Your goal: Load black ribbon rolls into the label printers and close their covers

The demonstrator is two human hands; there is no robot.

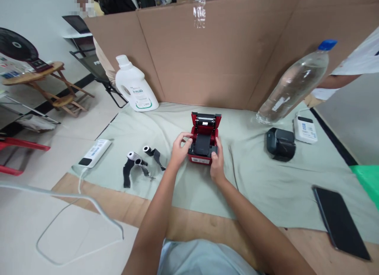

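A small red printer [204, 127] with its lid open stands on the pale green cloth [254, 180] in the middle. My left hand [179, 148] curls over its left side, fingertips at the dark roll compartment. My right hand [217, 162] grips the printer's front right corner, thumb on top. Several small rolls with dark paper tails [139, 162] lie on the cloth just left of my left hand.
A white detergent jug [134, 85] stands at back left, a clear water bottle [296, 83] leans at back right. A black printer [280, 144], a white device [305, 130], a black phone [339, 221], a white power strip [94, 152] and a cardboard wall [237, 50] surround the area.
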